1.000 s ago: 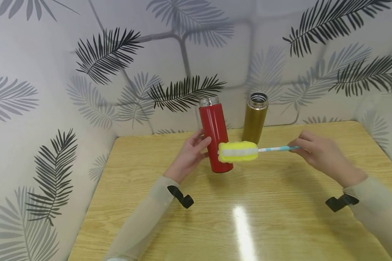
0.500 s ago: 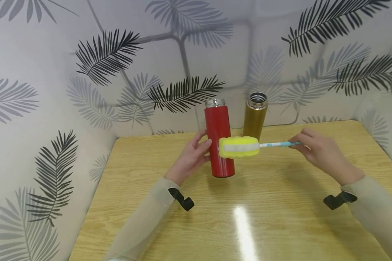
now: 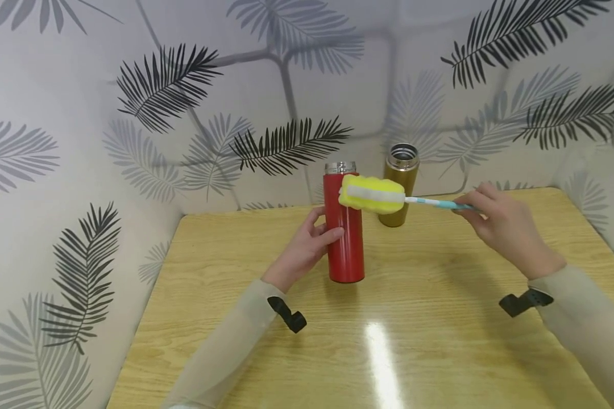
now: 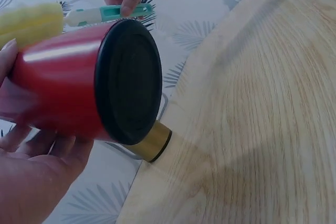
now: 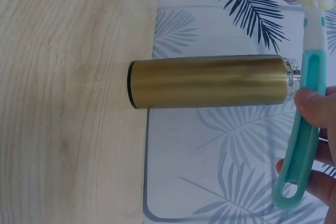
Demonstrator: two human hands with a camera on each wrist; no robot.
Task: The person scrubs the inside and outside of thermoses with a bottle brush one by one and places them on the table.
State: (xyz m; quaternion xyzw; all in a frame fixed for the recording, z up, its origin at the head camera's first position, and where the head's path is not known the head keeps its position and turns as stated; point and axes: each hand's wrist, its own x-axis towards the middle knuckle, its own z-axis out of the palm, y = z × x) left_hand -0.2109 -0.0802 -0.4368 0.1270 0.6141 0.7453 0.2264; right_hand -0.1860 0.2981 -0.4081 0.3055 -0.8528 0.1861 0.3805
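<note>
My left hand (image 3: 307,247) grips a red thermos bottle (image 3: 345,244) around its middle, held nearly upright with its bare metal mouth facing up. In the left wrist view the black base of the red bottle (image 4: 131,82) shows above the table. My right hand (image 3: 506,221) pinches the teal handle (image 5: 310,129) of a bottle brush with a yellow sponge head (image 3: 370,194). The brush lies level, its sponge overlapping the upper part of the red bottle in the head view. Behind it a gold thermos bottle (image 3: 396,213) stands uncapped; the right wrist view shows its full length.
A wooden table (image 3: 235,352) spreads under both hands, with a bright light reflection near the front. Wallpaper with leaf prints (image 3: 266,113) covers the wall right behind the table's back edge. The gold bottle stands close to that edge.
The right hand has raised the brush, so its sponge has gone from the red bottle's lower half to near its neck. The left hand has lowered the bottle slightly and turned it more upright.
</note>
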